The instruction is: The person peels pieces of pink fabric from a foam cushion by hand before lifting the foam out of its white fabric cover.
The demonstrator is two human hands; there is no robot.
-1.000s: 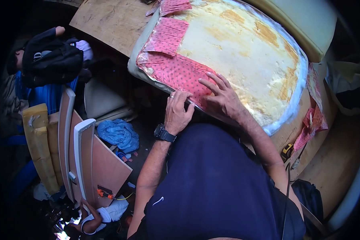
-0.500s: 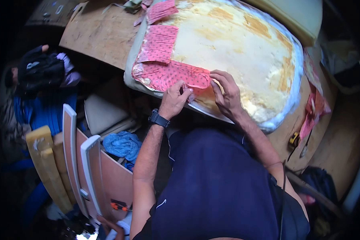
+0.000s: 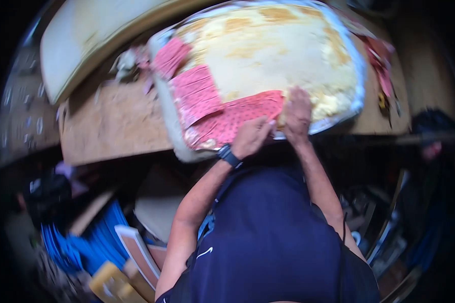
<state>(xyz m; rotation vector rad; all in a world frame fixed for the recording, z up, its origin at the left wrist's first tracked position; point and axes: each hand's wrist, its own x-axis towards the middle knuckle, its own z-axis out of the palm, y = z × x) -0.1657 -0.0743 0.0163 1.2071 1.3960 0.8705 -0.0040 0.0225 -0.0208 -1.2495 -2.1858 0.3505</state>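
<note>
A foam cushion, off-white with yellow-brown patches, lies on the wooden table. Pink dotted fabric covers its near left edge. More pink pieces run up its left side, including a pleated one. My left hand, below a dark wristwatch, is closed on the near edge of the pink fabric, though its fingertips are partly hidden. Just beyond the fabric's right end, my right hand lies on the foam with its fingers stretched out, slightly blurred.
Behind on the left stands a large cream padded piece on the wooden table. Pink scraps and a yellow-black tape measure lie at the right. Below left are blue material and a yellow foam piece.
The camera view has swung, so the table appears rotated. My right hand has gone from pinching near the fabric's right end to lying flat on the foam. My left hand stays at the near edge.
</note>
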